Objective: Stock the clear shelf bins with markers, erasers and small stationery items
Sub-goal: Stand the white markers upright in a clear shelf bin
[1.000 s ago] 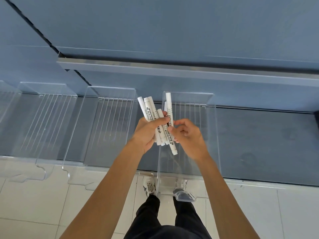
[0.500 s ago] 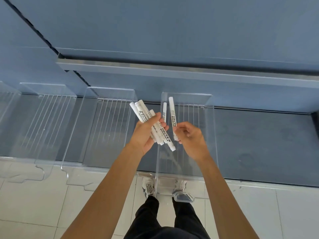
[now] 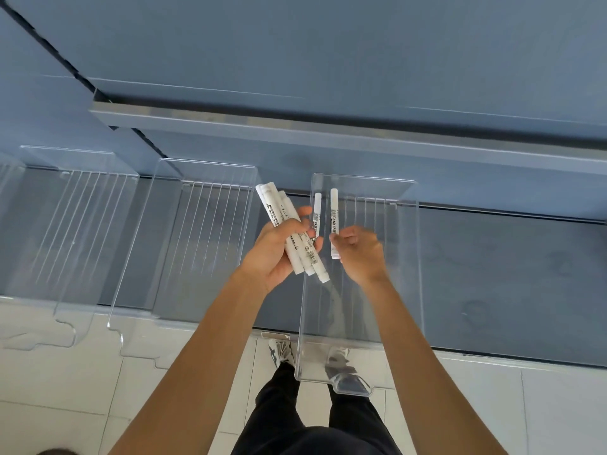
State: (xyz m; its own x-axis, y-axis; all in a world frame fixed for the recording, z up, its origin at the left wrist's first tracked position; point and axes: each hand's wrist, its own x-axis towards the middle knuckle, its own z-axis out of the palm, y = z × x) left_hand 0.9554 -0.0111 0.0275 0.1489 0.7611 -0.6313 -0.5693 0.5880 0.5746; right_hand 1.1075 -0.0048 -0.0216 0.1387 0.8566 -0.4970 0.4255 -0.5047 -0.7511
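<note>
Over the rightmost clear bin (image 3: 407, 257), midway between the front and back edges of the shelf (image 3: 509, 274), the right hand (image 3: 361, 254) pinches a single white marker (image 3: 334, 211) near its lower end. Its fingers (image 3: 346, 239) are curled round it, and the marker points toward the back edge. Just beside it, the left hand (image 3: 274, 254) grips a bundle of markers (image 3: 279, 208) round the middle, at that bin's left wall. One more marker (image 3: 317, 211) stands between them, its lower end hidden behind the left fingertips.
</note>
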